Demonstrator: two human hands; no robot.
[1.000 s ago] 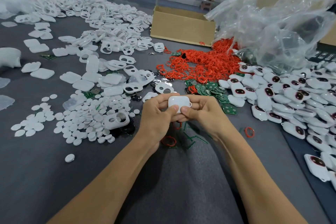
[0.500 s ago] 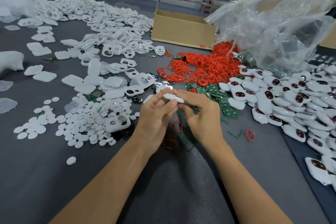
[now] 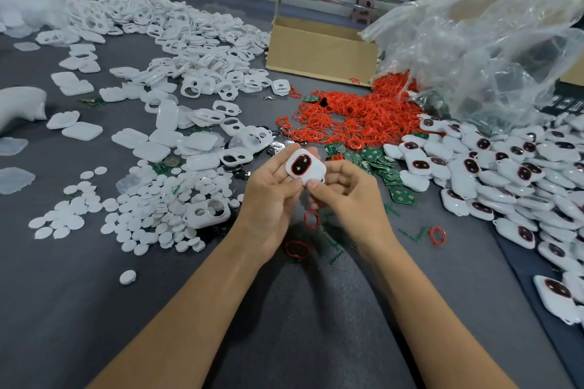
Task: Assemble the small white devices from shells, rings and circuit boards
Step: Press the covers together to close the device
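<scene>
Both hands hold one small white device [image 3: 308,169] above the grey table, its dark oval window with a red ring turned up toward me. My left hand [image 3: 271,199] grips its left side, thumb along the lower edge. My right hand [image 3: 346,196] pinches its lower right corner between thumb and fingers. Beyond lie a heap of red rings [image 3: 350,117], green circuit boards [image 3: 376,164] and white shells [image 3: 202,79]. Assembled devices [image 3: 493,167] are piled on the right.
White round discs [image 3: 151,208] spread at the left. Loose red rings [image 3: 311,219] lie under my hands. A cardboard box [image 3: 322,54] and a big clear plastic bag [image 3: 493,41] stand at the back right. A person sits far behind.
The device was flipped over in my hands: a second ago its plain white back faced me, then it stood edge-on, now the red-ringed window faces up.
</scene>
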